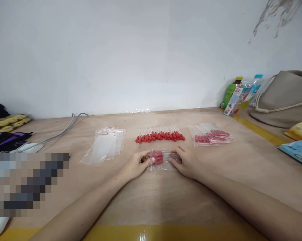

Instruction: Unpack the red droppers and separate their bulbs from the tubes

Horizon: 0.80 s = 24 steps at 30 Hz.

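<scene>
Near the middle of the table, a clear zip-lock bag (pixel 167 164) lies sideways between my two hands. Inside it are several sticks with red tips, the tips toward the left. My left hand (pixel 137 164) pinches the bag's left end between thumb and fingers. At the other end, my right hand (pixel 188 163) grips the plastic in the same way. Just beyond is a row of loose white sticks with red tips (pixel 161 135), tips facing me. Flat clear bags (pixel 104 145) are fanned out to the left. Bags with red-tipped sticks inside (pixel 211 136) are piled to the right.
Drink bottles (pixel 232 100) and a grey-beige drawstring bag (pixel 284 97) stand at the back right. Blue and yellow packets (pixel 298 150) lie at the right edge. A grey cable (pixel 63 131), a purple-and-black pouch (pixel 7 140) and a blurred-out patch occupy the left.
</scene>
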Tool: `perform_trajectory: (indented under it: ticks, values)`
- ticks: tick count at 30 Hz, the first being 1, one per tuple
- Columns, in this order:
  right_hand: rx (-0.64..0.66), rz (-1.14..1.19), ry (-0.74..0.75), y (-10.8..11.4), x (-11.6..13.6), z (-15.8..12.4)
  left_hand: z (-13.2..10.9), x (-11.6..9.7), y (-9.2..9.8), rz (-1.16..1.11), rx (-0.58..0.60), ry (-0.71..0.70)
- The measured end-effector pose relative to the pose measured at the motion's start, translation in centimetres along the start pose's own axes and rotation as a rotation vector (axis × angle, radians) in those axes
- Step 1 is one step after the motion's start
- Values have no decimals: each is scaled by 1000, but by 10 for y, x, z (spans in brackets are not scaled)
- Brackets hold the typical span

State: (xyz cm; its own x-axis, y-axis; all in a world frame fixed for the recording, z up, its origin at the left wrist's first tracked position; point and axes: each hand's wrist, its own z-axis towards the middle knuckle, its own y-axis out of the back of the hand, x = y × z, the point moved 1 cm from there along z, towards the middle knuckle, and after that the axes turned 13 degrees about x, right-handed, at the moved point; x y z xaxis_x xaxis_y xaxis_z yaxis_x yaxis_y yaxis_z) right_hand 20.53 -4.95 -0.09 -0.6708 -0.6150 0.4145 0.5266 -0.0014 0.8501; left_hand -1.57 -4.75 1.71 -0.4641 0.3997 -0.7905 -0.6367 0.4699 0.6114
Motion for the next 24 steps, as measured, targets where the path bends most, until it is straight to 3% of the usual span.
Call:
perform_trajectory:
  ticks: [15, 24]
  values:
    - [1, 28, 3, 3, 3, 1, -5, -8, -12, 363, -130, -119]
    - [-14, 4, 14, 1, 0, 0, -3, -9, -10, 243, -154, -76]
